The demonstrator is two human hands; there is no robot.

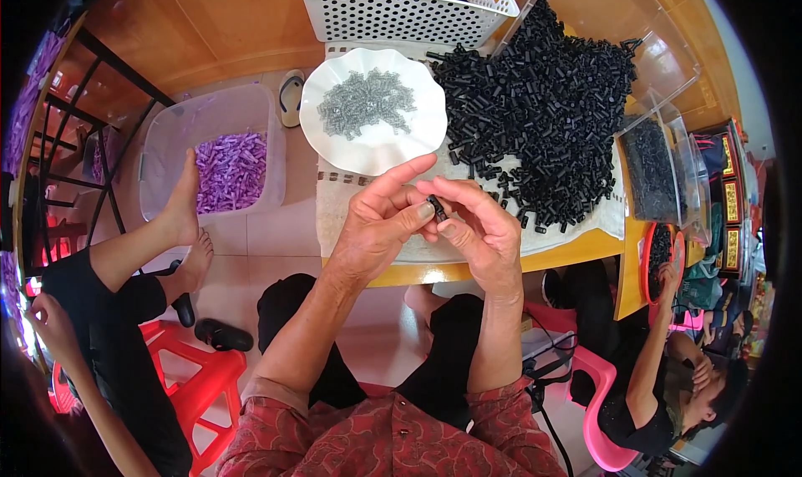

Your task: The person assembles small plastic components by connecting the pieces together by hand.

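Black part (437,210) | left hand (378,226): pinching | right hand (484,236): pinching

The left forearm (309,335) slants inward and the right forearm (497,343) rises almost straight, both bare below red patterned sleeves (276,431). The left hand (378,225) and right hand (487,233) come together by the front edge of the tabletop (576,255), thumbs facing in a pinch. The left index finger (405,175) extends away from that edge; the right fingers (480,200) curl toward the left hand.
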